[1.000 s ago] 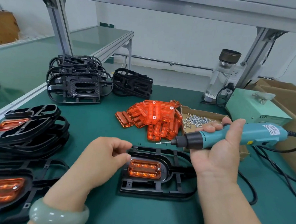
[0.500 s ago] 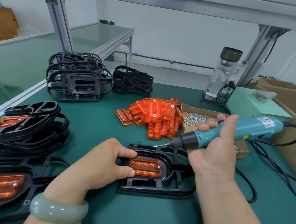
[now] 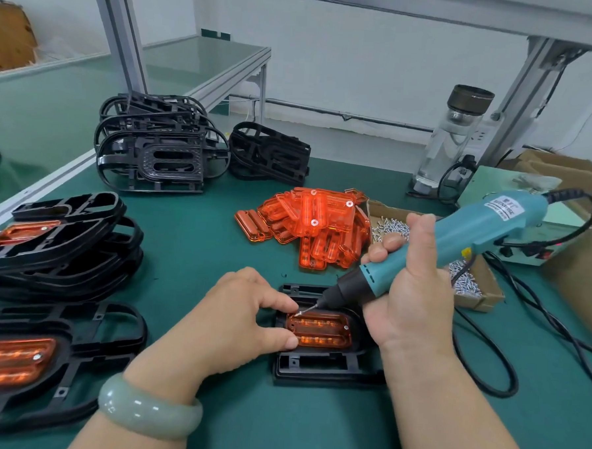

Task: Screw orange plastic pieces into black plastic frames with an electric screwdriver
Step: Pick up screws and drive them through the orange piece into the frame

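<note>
Orange plastic piece (image 3: 320, 332) lies seated in the oval recess of the black frame (image 3: 314, 374). This frame is flat on the green mat (image 3: 242, 437), directly in front of us, between our two hands. Our left hand (image 3: 238, 321) has the fingers curled. Its index fingertip and its thumb pinch the left end of the piece, one at the far corner and one at the near corner. Our right hand (image 3: 410, 299) is wrapped around the teal body of the electric screwdriver (image 3: 476, 233), with the thumb pointing up along its side. The tool is tilted, and its bit comes down to the far left corner of the piece, just beside the left index fingertip. Whether a screw sits under the bit we cannot tell, because this spot is too small.

Behind the frame we see a pile of loose orange pieces (image 3: 315, 228), and touching its right side an open cardboard box (image 3: 483, 296) with small screws. At the left edge lie finished frames (image 3: 57, 242) with orange pieces in them, stacked. Further back stand stacks of bare frames (image 3: 154, 155). A pale green bracelet (image 3: 147, 408) is on the left wrist.
</note>
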`<state>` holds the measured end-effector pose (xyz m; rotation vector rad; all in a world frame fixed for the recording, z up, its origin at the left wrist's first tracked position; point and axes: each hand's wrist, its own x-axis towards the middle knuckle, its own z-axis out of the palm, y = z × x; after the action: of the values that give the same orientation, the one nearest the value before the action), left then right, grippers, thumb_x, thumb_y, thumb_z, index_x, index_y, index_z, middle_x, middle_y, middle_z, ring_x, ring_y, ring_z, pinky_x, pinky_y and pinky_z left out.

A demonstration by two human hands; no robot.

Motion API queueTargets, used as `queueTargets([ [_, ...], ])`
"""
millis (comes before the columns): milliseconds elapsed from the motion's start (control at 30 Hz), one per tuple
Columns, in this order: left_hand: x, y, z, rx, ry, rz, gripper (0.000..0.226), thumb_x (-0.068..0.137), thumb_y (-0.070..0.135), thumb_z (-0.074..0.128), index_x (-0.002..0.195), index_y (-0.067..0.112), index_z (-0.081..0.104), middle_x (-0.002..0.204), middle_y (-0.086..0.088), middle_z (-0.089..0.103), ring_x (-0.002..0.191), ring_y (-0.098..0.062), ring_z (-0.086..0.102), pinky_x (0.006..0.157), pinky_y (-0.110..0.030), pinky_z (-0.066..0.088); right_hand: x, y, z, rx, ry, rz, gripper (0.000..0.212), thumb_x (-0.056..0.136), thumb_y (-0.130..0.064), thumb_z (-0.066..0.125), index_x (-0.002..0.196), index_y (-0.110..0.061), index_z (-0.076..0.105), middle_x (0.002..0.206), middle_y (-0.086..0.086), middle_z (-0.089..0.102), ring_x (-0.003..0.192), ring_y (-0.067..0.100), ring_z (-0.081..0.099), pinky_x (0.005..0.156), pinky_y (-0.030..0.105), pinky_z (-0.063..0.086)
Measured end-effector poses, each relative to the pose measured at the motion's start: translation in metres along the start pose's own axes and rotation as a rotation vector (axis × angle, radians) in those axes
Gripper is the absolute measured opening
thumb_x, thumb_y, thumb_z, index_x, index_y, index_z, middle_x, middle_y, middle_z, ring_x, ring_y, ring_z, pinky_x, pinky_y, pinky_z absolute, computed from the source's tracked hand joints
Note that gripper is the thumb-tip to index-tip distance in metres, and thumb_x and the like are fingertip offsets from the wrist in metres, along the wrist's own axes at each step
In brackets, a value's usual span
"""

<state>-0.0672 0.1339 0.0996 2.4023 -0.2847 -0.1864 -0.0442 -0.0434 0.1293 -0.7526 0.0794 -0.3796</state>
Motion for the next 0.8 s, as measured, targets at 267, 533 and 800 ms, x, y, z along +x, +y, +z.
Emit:
queueTargets([
  [267, -0.0007, 0.0015, -0.0007, -0.017, -0.005, 0.015, 0.028, 0.067, 0.046, 0.079, 0.082, 0.057, 0.058, 0.099, 0.022, 0.045, 0.101, -0.002, 0.043, 0.083, -0.021, 0.033, -0.0013, 0.0059, 0.0015, -0.091, -0.043, -0.058, 0.021, 0.09, -0.034, 0.064, 0.091, -0.017, 0.052, 0.057, -0.006, 0.052, 0.047, 0.008, 0.049, 0.049, 0.019, 0.044],
  [533, -0.0016, 0.0015, -0.0006, -0.019, -0.011, 0.007, 0.027, 0.067, 0.047, 0.079, 0.083, 0.057, 0.058, 0.1, 0.022, 0.046, 0.1, -0.003, 0.043, 0.082, -0.021, 0.033, -0.0038, 0.0045, 0.0009, -0.088, -0.07, -0.041, 0.023, 0.086, -0.037, 0.065, 0.09, -0.018, 0.052, 0.058, -0.006, 0.052, 0.047, 0.007, 0.05, 0.05, 0.019, 0.045],
  [800, -0.0009, 0.0009, -0.0007, -0.008, -0.014, 0.011, 0.026, 0.067, 0.049, 0.078, 0.083, 0.057, 0.058, 0.1, 0.023, 0.045, 0.103, -0.004, 0.043, 0.085, -0.023, 0.035, -0.0046, 0.0052, 0.0025, -0.127, -0.105, -0.073, 0.023, 0.084, -0.036, 0.063, 0.092, -0.017, 0.053, 0.057, -0.006, 0.051, 0.048, 0.009, 0.049, 0.051, 0.02, 0.045],
])
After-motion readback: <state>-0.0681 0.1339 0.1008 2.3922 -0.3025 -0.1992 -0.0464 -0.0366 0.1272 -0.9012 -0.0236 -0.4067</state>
